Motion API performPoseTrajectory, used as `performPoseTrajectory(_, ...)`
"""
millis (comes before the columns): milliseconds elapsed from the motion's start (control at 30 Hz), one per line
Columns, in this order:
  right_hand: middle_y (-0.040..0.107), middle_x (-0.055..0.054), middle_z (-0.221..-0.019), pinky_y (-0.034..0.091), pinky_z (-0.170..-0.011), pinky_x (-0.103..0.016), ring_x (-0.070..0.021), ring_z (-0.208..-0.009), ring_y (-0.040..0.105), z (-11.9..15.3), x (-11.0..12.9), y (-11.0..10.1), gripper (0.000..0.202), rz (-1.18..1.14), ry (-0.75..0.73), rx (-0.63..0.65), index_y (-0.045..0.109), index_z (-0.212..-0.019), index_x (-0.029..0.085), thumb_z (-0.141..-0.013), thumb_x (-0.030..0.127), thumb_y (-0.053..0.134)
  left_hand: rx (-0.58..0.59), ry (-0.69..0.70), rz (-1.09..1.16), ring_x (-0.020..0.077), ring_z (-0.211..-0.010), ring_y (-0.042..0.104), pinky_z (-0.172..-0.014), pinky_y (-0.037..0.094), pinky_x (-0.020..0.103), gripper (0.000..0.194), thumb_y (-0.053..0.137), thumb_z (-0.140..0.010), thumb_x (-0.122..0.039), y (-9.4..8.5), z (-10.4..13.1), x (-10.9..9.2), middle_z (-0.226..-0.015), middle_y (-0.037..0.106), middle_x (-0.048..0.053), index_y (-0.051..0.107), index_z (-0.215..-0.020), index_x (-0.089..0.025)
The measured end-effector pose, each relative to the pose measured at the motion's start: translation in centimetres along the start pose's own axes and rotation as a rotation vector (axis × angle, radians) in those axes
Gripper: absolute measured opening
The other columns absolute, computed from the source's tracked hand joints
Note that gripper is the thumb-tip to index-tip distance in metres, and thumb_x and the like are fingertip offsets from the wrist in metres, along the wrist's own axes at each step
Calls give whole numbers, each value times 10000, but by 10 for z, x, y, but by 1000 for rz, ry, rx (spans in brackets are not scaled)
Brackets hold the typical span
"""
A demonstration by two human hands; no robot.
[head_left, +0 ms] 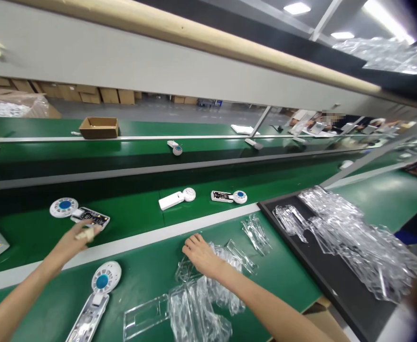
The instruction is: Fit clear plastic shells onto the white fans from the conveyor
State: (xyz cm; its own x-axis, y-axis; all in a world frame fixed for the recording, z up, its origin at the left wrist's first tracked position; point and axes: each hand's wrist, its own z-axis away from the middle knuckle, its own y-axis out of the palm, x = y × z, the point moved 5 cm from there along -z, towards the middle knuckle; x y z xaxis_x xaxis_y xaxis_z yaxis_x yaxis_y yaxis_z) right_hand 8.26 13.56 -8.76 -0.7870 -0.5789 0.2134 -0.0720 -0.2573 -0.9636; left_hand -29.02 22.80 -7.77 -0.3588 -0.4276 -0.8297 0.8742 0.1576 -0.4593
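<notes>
My left hand (76,241) reaches over the belt's near side, fingers stretched out and partly blurred, with pale covers on some fingertips. Its fingertips overlap the near edge of a white handheld fan (93,217) with a bare circuit board; I cannot tell whether they touch it. Another handheld fan (102,281) with a blue hub and open handle lies closer to me on the green bench. My right hand (202,255) rests at the far edge of a pile of clear plastic frames (197,308), fingers curled down; whatever is beneath the fingertips is hidden.
More fans, one closed white fan (173,200) and one with its board showing (222,196), lie on the green conveyor belt (137,209). At right, a black tray (322,266) holds many clear plastic parts. A cardboard box (99,128) stands beyond; other people work far right.
</notes>
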Motion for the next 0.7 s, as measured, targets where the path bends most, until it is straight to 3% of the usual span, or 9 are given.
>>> performPoseTrajectory(133,597,-123,-860,383,-862,-435,-240,-871,529,-11,9,-2,232,141,-43,78,576,-902,92,-741,-16,449,564,-31,-109,313,-1034,580,-804,506,354,626,730,-578,-514,21,64,21,-1089,649,72,599,-1140,-271)
performPoseTrajectory(167,595,-114,-850,396,-840,-419,-235,-852,530,-12,14,-5,231,166,-55,93,570,-899,96,-729,-17,463,662,-26,-119,300,-1036,579,-825,493,333,615,742,-566,-501,28,78,24,-1097,648,61,607,-1119,-269)
performPoseTrajectory(233,590,-112,-876,412,-811,-392,-236,-861,530,-12,28,-15,258,212,-75,115,556,-911,97,-689,-22,502,740,0,-130,273,-943,607,-776,488,301,570,734,-567,-509,39,95,28,-1014,666,54,605,-1052,-237)
performPoseTrajectory(367,569,-130,-913,440,-650,-322,-244,-835,545,-8,62,-39,342,284,-68,137,529,-926,83,-612,-53,528,645,40,-170,202,-683,580,-597,439,263,496,654,-618,-570,49,106,32,-752,620,7,489,-908,-203)
performPoseTrajectory(467,567,-105,-879,416,-540,-295,-221,-709,563,-4,85,-49,485,286,-48,169,497,-1029,72,-570,-82,521,515,90,-133,199,-672,569,-607,437,274,531,657,-589,-582,42,114,28,-746,607,2,428,-894,-212)
performPoseTrajectory(600,582,-116,-930,459,-656,-342,-247,-800,584,0,104,-60,808,196,28,133,299,-1323,55,-549,-117,456,321,128,-70,235,-790,600,-693,461,304,677,660,-583,-601,16,128,6,-916,625,48,415,-1084,-218)
performPoseTrajectory(700,549,-139,-1094,450,-809,-368,-257,-999,542,2,111,-66,946,65,138,147,158,-1423,153,-552,-149,370,215,124,-9,243,-809,591,-675,461,301,665,628,-603,-633,1,136,-16,-918,620,58,453,-1086,-211)
